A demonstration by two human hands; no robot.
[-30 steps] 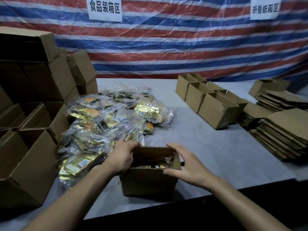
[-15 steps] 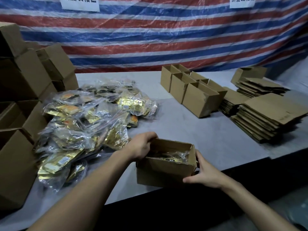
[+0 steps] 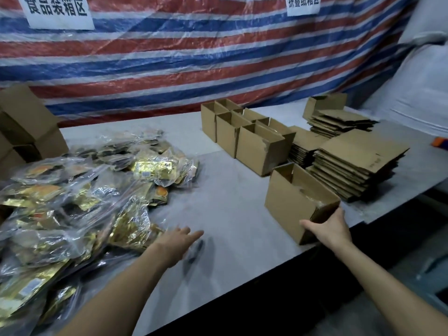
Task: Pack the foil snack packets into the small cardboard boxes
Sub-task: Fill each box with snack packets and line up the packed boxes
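Foil snack packets (image 3: 72,209), gold and sealed in clear crinkly bags, lie heaped in a loose pile along the left side of the grey counter (image 3: 230,190), from the near edge well back toward the wall. Just beside the pile's near right edge the left grip (image 3: 177,243) is spread flat over the bare counter, fingers straight and holding nothing, its outline smeared by motion. Across from it the right grip (image 3: 327,229) clasps the near right corner of a small cardboard box (image 3: 291,202), thumb on the near face and fingers wrapped round the end. That box stands close to the counter's front right edge, and a bit of crinkled clear wrapping shows at its open top. Right behind it sit stacks of flattened cartons (image 3: 354,166), with a further stack (image 3: 339,120) beyond. To the left of those, a cluster of open boxes (image 3: 244,139) stands upright, packed side by side. Larger brown cartons (image 3: 26,124) are piled at the far left. A red, white and blue striped tarp (image 3: 194,64) hangs behind everything, carrying two white signs (image 3: 58,13) with Chinese characters.
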